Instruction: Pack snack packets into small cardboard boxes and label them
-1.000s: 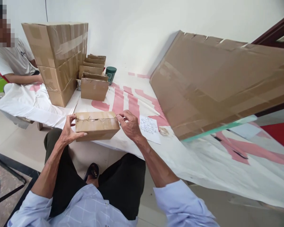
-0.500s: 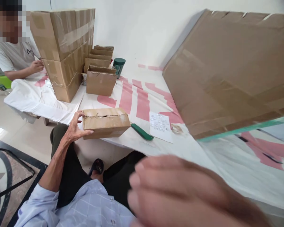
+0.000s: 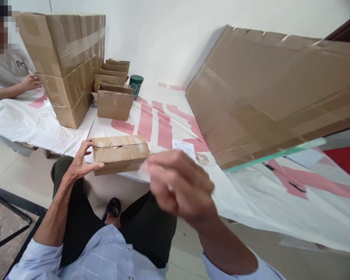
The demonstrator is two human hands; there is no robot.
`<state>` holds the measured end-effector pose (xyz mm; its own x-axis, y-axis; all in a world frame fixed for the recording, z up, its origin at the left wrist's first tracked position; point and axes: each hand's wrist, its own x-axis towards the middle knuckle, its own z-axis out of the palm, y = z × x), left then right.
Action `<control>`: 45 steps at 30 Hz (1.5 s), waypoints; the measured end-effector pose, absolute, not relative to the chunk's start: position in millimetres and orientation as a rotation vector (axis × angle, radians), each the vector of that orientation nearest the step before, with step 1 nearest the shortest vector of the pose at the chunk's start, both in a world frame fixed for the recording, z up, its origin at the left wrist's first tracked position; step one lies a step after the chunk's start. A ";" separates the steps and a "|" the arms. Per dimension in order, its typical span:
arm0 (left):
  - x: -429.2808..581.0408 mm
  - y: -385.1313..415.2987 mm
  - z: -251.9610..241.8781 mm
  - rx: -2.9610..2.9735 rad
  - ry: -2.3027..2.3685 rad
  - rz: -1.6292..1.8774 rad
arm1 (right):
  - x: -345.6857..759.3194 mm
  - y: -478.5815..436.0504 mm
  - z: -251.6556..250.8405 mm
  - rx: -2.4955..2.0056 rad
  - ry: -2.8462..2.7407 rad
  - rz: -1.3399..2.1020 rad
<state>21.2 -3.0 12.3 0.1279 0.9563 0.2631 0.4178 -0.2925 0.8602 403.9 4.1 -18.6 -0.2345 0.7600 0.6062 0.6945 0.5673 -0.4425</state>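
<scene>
A small taped cardboard box [image 3: 121, 151] lies at the table's near edge, its top seam rough and slightly torn. My left hand [image 3: 83, 161] grips its left end, thumb on the near side and fingers at the far corner. In front of the box's right end is my right hand [image 3: 182, 186], raised and smeared by motion, its fingers curled together; whatever they may hold is hidden. Behind it, partly covered, lies a white sheet with small clear round pieces [image 3: 183, 147]. The green-handled tool seen earlier is now hidden by my right hand.
Stacked taped boxes [image 3: 72, 70] stand at the left. Beside them are several open-topped cartons [image 3: 115, 105] and a green-lidded jar [image 3: 136, 86]. A large cardboard sheet [image 3: 268, 97] leans at the right, above a greenish glass edge [image 3: 277, 154]. A co-worker [image 3: 8, 74] sits far left.
My right hand has moved away from me and to the left, close to the box, with its fingers now curled. My left hand keeps its hold; the view has turned slightly right.
</scene>
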 end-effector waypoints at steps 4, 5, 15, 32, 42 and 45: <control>26.0 -6.1 11.7 1.772 1.303 1.149 | 412.5 65.2 -17.2 -1.257 -1.970 0.142; 27.9 -6.3 11.4 1.773 1.306 1.150 | 415.5 74.5 -18.5 -1.283 -1.962 0.158; 64.7 0.3 25.7 2.031 1.227 1.226 | 418.5 79.1 -50.7 -1.355 -1.759 0.711; 89.0 -0.1 39.9 2.180 1.115 1.093 | 427.6 75.5 -40.6 -1.422 -1.495 0.756; 106.6 5.3 40.1 2.152 1.088 1.303 | 371.3 45.6 40.2 -1.029 -1.723 -0.055; 117.0 4.5 43.0 2.142 1.135 1.317 | 350.5 34.5 66.6 -0.899 -1.858 -0.097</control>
